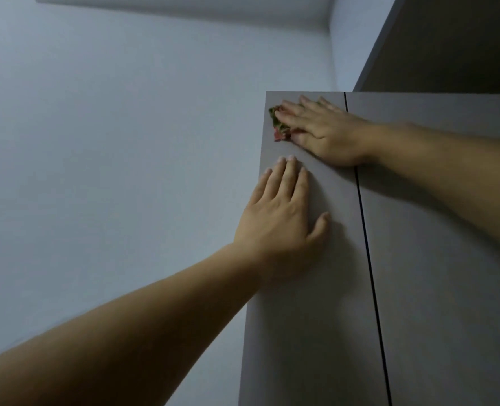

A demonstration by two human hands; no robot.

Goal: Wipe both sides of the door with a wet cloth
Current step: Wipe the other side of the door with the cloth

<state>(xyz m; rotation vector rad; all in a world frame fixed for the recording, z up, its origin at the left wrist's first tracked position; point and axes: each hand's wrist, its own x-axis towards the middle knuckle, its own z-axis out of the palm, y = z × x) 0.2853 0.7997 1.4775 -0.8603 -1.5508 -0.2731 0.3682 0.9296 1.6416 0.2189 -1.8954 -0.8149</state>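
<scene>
Pale wall [119,148] at nine o'clock. Grey door [310,317] at five o'clock. Left hand [281,218], centre, fingers straight, flat on door. Right hand [322,130], one o'clock, fingers straight, pressing patterned cloth [278,126] against door's top corner.

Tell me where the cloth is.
In the head view, the cloth is pressed under the right hand at the top left corner of the door, above the left hand.
</scene>
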